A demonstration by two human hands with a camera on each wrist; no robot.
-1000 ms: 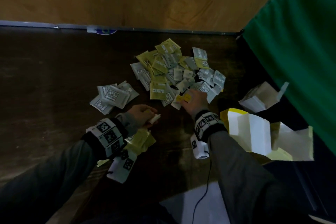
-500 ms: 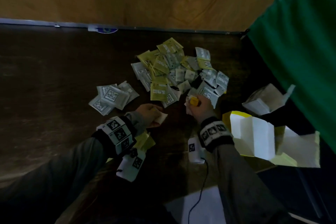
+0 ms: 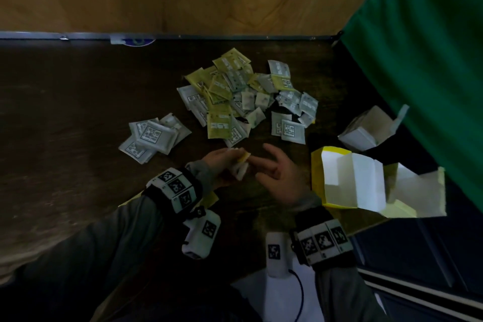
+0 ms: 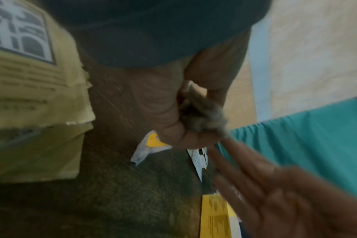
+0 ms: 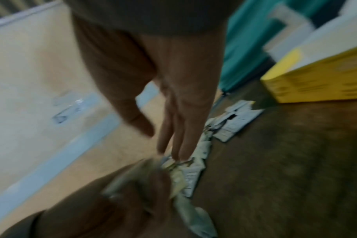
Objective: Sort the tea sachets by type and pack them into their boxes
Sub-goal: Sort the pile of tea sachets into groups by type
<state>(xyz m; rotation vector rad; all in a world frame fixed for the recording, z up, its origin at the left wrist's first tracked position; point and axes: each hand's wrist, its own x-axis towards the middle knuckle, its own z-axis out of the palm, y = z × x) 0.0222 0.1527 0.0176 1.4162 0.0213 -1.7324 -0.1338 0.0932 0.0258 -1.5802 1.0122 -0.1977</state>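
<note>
The head view looks steeply down from above the near edge of the worktop [image 3: 65, 117], taking in its far edge and right edge. The left wrist view sits low and very close, looking along the left hand [image 4: 173, 112] toward the right edge. The right wrist view, equally close and blurred, looks along the right hand [image 5: 173, 90] toward the far edge. All three share the yellow box [image 3: 317, 178] and both hands.
</note>
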